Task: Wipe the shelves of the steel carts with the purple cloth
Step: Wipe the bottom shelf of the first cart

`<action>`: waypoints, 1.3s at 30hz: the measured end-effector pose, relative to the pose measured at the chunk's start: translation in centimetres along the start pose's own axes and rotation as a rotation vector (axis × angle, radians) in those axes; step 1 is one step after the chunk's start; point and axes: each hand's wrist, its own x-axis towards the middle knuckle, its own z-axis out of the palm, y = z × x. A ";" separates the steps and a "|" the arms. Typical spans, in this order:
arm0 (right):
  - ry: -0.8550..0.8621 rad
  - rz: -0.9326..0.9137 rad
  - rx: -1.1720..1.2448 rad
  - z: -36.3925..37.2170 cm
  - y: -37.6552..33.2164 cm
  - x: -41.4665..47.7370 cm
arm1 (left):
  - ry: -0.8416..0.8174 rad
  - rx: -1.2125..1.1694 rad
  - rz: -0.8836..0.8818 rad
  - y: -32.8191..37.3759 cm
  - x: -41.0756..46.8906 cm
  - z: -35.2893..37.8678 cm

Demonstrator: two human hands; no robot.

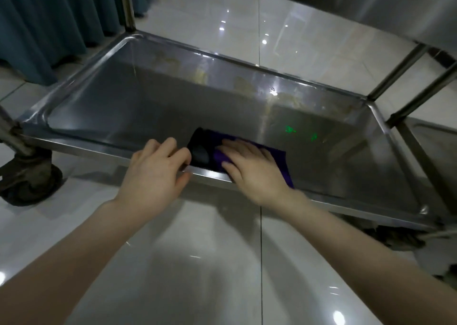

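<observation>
The bottom shelf (173, 106) of a steel cart lies low over the floor, a shallow tray with a raised rim. A purple cloth (279, 160) lies flat on it against the near rim. My right hand (252, 166) presses palm-down on the cloth, fingers spread and pointing left. My left hand (158, 166) grips the near rim of the shelf just left of the cloth, fingers curled over the edge. Yellowish stains (202, 74) show along the far side of the shelf.
A black caster wheel (29, 176) sits under the cart's left corner. Steel posts (398, 72) rise at the right, and an upper shelf (395, 5) overhangs top right. A second cart's shelf (435, 139) adjoins on the right. Teal curtains (49, 20) hang at the back left. Glossy tile floor surrounds.
</observation>
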 end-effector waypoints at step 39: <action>-0.061 0.508 0.031 -2.1 12.9 5.7 | -0.122 -0.092 0.164 6.6 3.2 1.7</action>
